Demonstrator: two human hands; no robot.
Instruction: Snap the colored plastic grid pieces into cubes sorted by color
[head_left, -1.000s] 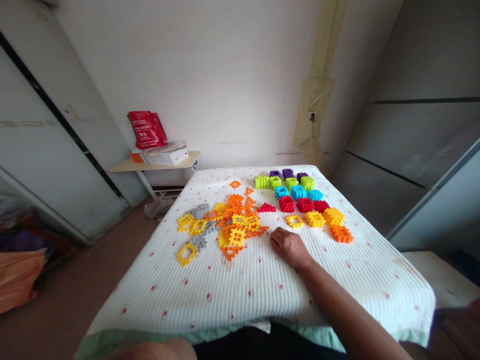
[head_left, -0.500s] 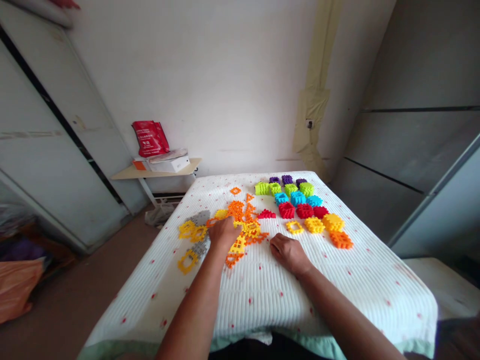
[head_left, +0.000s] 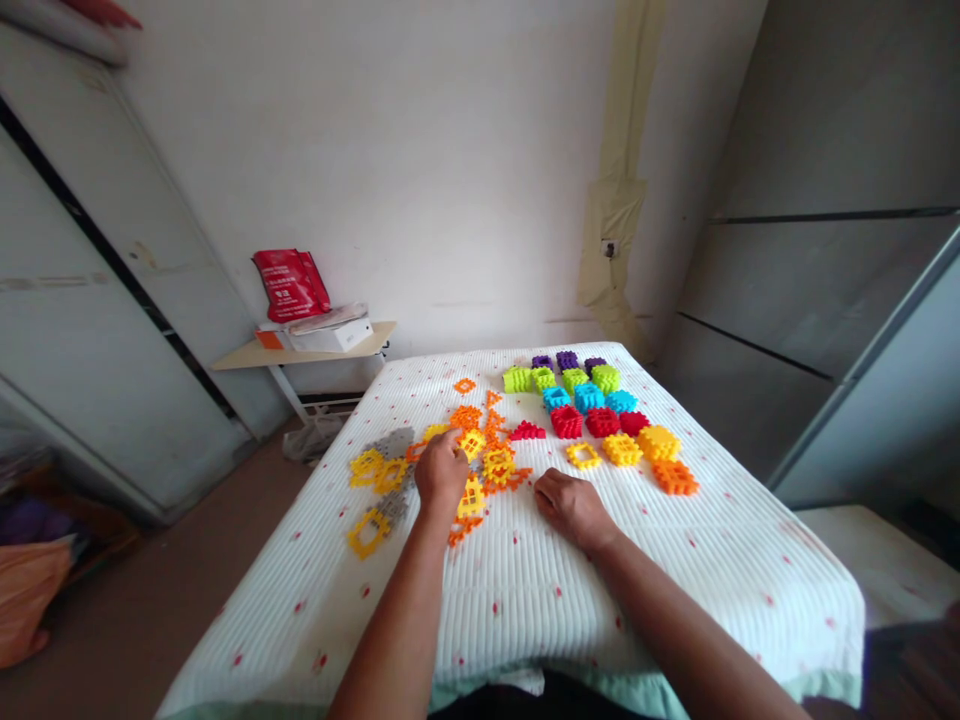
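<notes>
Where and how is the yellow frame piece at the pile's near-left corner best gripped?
Probably from above, pinching its near bar: the yellow frame piece lies flat on the cloth, its open middle admits a fingertip, and grey pieces crowd only its far side.

left of center I've got a red bag [head_left: 291,284] and white box [head_left: 335,336] on a little shelf [head_left: 244,359] | tan tape strip [head_left: 611,230] down the wall [head_left: 450,150], upper right of center | orange bag [head_left: 26,600] lower left, on the floor

Soft daylight, warped blurry edges
</notes>
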